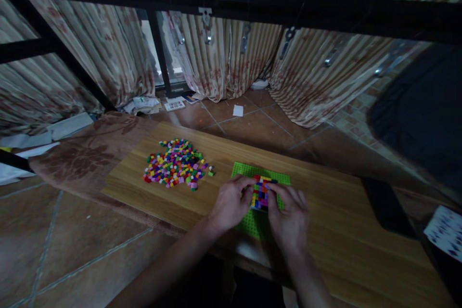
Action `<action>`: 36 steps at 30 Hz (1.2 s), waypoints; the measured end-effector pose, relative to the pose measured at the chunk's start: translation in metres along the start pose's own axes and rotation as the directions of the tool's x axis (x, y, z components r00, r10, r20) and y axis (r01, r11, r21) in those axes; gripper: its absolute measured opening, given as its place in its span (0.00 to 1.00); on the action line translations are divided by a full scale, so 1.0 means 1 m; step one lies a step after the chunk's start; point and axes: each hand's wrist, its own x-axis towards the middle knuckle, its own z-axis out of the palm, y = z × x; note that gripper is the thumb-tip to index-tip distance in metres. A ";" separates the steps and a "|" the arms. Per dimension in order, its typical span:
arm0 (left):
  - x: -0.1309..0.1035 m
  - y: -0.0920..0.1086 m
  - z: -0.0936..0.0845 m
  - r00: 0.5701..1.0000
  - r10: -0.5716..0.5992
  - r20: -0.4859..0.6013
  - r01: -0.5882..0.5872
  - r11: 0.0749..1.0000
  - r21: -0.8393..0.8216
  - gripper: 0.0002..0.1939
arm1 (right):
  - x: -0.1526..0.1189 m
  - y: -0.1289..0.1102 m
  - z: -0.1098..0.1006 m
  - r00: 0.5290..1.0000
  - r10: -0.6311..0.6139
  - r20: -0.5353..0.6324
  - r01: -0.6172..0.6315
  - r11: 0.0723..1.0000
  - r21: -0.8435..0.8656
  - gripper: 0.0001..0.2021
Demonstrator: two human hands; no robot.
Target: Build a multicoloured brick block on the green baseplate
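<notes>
A green studded baseplate (252, 225) lies on the wooden board. On it is a block of multicoloured toy bricks (260, 194), in red, yellow, blue, orange and purple. My left hand (231, 202) holds the block's left side, with thumb and forefinger bent against it. From the right, my right hand (290, 214) grips the same block, its forefinger at the upper edge and its thumb lower down. The fingers hide parts of the block's sides, and I cannot make out any single loose brick in them.
A wide pile of small loose bricks (176, 163) spreads over the left of the wooden board (335, 221). A black phone-like slab (388, 207) lies near its right end, with a patterned card (445, 232) beyond. A black metal bar (231, 0) crosses before striped curtains (231, 62).
</notes>
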 end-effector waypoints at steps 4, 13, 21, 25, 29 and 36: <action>0.004 0.005 0.004 0.996 0.075 0.040 -0.078 0.993 0.093 0.14 | 0.004 0.003 0.003 0.999 -0.022 0.041 0.023 1.000 -0.018 0.09; 0.007 0.009 0.015 0.994 0.104 0.031 -0.108 0.965 0.241 0.11 | 0.003 0.005 0.003 0.999 -0.021 0.041 0.022 0.999 -0.037 0.10; 0.006 0.010 0.016 0.995 0.093 0.025 -0.096 0.957 0.272 0.11 | 0.006 0.005 0.002 0.995 -0.057 0.076 0.064 0.993 -0.096 0.11; 0.004 0.009 0.015 0.995 0.099 0.029 -0.103 0.952 0.289 0.11 | 0.004 0.007 0.001 0.991 -0.086 0.102 0.099 0.988 -0.121 0.12; 0.006 0.011 0.016 0.996 0.087 0.024 -0.091 0.940 0.328 0.11 | 0.002 0.007 0.002 0.995 -0.061 0.077 0.071 0.990 -0.121 0.11; 0.009 0.014 0.017 0.997 0.075 0.002 -0.071 0.939 0.337 0.11 | 0.000 0.006 0.000 0.990 0.135 -0.042 -0.132 0.990 0.052 0.10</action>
